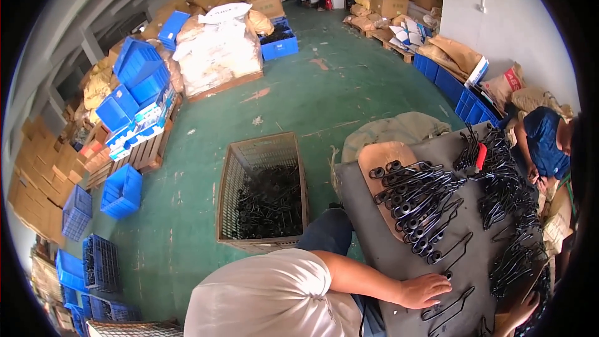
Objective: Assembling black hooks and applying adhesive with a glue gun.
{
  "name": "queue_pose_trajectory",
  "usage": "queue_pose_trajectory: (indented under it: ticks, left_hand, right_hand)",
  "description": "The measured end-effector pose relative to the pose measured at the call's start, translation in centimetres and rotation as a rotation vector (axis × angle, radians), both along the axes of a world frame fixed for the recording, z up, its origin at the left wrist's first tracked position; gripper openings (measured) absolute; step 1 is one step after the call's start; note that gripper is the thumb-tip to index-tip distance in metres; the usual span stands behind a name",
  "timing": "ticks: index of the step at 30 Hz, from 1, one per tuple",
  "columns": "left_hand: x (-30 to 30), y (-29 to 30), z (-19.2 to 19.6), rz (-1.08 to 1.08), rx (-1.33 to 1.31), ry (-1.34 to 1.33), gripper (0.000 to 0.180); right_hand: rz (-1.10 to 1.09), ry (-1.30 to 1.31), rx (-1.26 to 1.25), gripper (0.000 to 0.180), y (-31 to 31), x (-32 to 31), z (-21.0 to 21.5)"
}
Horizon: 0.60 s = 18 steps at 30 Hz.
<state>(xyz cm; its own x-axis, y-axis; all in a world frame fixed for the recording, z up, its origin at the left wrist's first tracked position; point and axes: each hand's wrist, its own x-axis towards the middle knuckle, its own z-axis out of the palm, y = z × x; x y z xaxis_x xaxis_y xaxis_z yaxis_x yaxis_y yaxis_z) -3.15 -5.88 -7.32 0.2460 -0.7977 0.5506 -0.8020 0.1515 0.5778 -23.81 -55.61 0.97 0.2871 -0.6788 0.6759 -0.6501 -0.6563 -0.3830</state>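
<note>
On the grey tabletop [387, 274], my left hand [426, 291] rests with its fingers closed at the end of a bent black metal rod [460, 248]. A small round black piece shows at its fingertips. Just below that hand lies another bent black rod [446, 306]. At the lower right, my right hand [524, 311] is beside a heap of black bent rods [516, 262], its curved fingers apart; nothing held is visible there. Farther up the table, several rods with round black ends [409, 203] lie in rows over a tan board [380, 153].
A red-handled item [481, 155] lies among the rods. Left of the table stands a plastic crate [262, 246] of black parts on the green floor [187, 206]. Across the heap is another person [546, 143] in dark blue. Blue bins [121, 191], cartons and sacks line the left.
</note>
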Motion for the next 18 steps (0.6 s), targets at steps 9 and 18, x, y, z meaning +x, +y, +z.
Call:
queue_pose_trajectory:
  ticks: [9,18]
  left_hand:
    - [-1.2,2.0,6.1,-0.539,0.135,1.435,0.059]
    - [-1.5,3.8,3.8,-0.627,0.126,1.73,0.028]
  right_hand:
    - [0.55,-0.187,0.192,0.042,41.9,6.6,-3.0]
    - [0.593,0.08,0.092,0.038,46.5,6.3,-3.3]
